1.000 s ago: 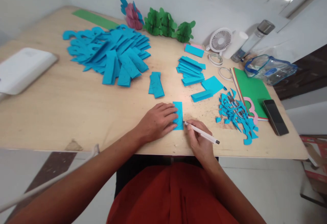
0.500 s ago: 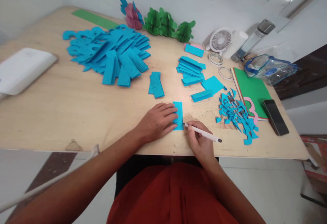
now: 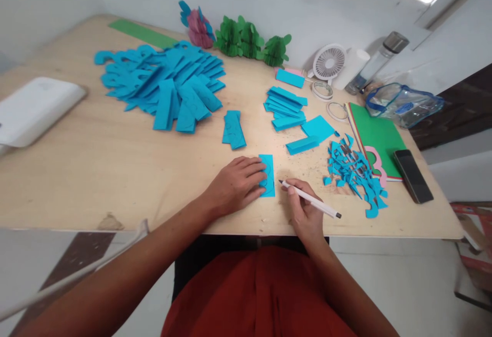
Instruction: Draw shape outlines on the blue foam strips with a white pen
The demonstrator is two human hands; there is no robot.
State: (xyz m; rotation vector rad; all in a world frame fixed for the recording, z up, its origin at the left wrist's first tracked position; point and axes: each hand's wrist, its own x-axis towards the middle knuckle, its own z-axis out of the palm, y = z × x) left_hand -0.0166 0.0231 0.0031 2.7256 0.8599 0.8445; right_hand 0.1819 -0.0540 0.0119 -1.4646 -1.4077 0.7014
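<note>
My left hand [image 3: 239,183] lies flat with fingers stretched over the left part of a folded blue paper strip [image 3: 269,175], which rests on the table near its front edge. Curved pen lines show on the strip; the part beneath my fingers is hidden. My right hand [image 3: 305,209] is closed round a white pen [image 3: 313,201] with a dark tip. That tip points left and sits just right of the strip, apart from it. Beyond my left hand lie a few folded blue strips [image 3: 234,129] with drawn curves.
A big heap of blue paper pieces [image 3: 165,83] covers the back left. Folded blue papers [image 3: 286,106], blue scraps [image 3: 351,168], a green sheet stack [image 3: 378,137] and a phone [image 3: 413,175] lie rightward. Behind stand green paper shapes [image 3: 249,40], a small fan [image 3: 329,63] and a bottle [image 3: 378,63].
My right hand has drawn back slightly to the right, and the pen tip has come away from the strip's right edge. My left hand stays on the strip.
</note>
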